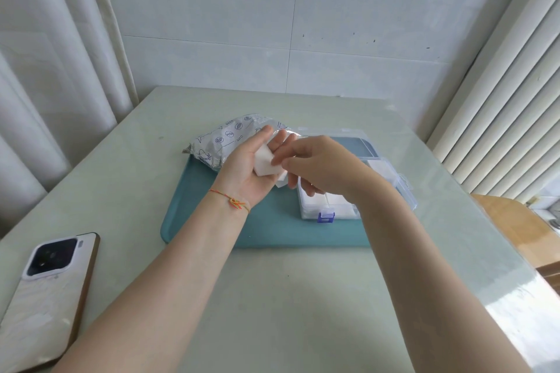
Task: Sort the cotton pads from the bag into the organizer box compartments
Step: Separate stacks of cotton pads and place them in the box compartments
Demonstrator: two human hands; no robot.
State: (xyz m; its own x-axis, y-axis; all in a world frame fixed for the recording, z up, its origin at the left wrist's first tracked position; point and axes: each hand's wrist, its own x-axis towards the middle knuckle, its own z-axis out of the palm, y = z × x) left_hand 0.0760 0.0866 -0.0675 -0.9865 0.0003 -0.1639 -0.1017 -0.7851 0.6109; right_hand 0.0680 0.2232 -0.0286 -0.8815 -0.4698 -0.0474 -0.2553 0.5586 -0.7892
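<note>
A small stack of white cotton pads lies in the upturned palm of my left hand, above the teal tray. My right hand reaches over from the right and pinches the stack's right edge with thumb and fingertips. The silvery printed bag lies behind my left hand on the tray's far left corner. The clear organizer box stands open on the tray's right side, and white pads fill its near compartments. My right wrist hides part of the box.
A phone lies face down near the table's front left edge. The box's blue latch faces me. Curtains hang at left, a ribbed white radiator at right, a tiled wall behind. A wooden surface sits beyond the table's right edge.
</note>
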